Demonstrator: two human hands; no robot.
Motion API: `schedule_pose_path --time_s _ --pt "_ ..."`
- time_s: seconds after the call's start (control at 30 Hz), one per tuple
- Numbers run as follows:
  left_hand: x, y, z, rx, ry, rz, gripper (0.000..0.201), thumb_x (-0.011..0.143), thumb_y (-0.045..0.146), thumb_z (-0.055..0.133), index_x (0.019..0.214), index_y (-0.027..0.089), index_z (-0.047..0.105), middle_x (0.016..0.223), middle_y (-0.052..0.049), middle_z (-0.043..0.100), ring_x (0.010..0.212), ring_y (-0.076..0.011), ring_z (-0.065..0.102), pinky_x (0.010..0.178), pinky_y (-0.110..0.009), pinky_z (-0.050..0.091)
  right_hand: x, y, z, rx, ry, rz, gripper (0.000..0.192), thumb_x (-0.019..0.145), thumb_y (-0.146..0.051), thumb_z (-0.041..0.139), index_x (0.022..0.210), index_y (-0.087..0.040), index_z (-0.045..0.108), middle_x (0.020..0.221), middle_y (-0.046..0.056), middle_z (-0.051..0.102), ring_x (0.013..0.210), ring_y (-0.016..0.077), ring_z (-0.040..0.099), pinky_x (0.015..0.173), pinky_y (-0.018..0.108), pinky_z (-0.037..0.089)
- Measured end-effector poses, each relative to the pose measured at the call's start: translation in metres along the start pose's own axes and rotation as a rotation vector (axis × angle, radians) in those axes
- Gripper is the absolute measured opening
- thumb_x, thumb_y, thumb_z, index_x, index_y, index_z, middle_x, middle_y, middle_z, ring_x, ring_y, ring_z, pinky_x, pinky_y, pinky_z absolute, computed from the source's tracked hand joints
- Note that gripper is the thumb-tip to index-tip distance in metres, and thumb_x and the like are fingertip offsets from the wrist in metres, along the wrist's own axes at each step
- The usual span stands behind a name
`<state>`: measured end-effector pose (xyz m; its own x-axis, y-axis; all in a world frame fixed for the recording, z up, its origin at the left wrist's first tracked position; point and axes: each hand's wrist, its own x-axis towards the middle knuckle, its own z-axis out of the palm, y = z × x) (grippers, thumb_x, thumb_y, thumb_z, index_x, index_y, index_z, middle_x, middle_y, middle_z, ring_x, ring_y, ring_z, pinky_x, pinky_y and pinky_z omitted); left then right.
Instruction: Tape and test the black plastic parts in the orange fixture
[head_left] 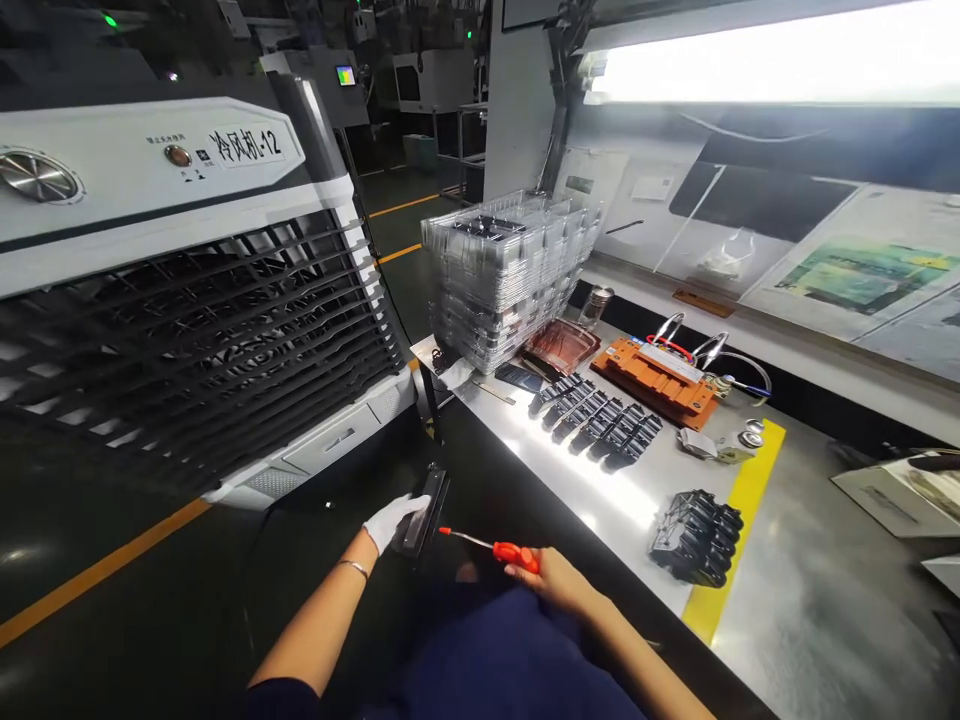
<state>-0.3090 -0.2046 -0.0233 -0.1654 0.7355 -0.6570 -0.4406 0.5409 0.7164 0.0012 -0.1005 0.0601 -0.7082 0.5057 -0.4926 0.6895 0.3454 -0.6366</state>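
Below the near edge of the surface [825,610], over the person's lap, the left hand [391,520] in a white glove is closed on a flat black part [421,512], held edge-up above the dark floor [112,520]. The bare right hand [556,580] grips the red handle of a screwdriver [495,548], its thin shaft pointing left with the tip just short of the part, not clearly touching it.

As I judge it, the part is held in the air with nothing under it, so a push from the tip could twist it out of the glove and drop it to the floor. The tip also points toward the left hand's fingers; a slip off the part would run it into the glove.

On the surface, near its front edge, sits a black block [697,535] beside a yellow strip [739,520]. Farther in, a row of black parts [596,422] lies before an orange fixture [656,378] with wires. At the far left corner a tall stack of clear trays [502,275] stands at the very edge, which looks easy to knock. A large air cooler [180,290] stands to the left on the floor, well apart from the hands.
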Motion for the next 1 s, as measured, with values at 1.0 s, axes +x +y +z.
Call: schedule_pose_path --time_s 1.0 --pt "0.029 0.046 0.014 0.459 0.394 0.164 0.037 0.068 0.041 0.071 0.093 0.015 0.062 0.093 -0.010 0.068 0.081 -0.0213 0.062 0.068 -0.028 0.046 0.025 -0.043 0.028 -0.168 -0.017 0.185 0.052 0.083 -0.068 0.044 0.081 -0.018 0.060 0.074 0.005 0.063 0.066 0.0165 0.057 0.055 0.024 0.032"
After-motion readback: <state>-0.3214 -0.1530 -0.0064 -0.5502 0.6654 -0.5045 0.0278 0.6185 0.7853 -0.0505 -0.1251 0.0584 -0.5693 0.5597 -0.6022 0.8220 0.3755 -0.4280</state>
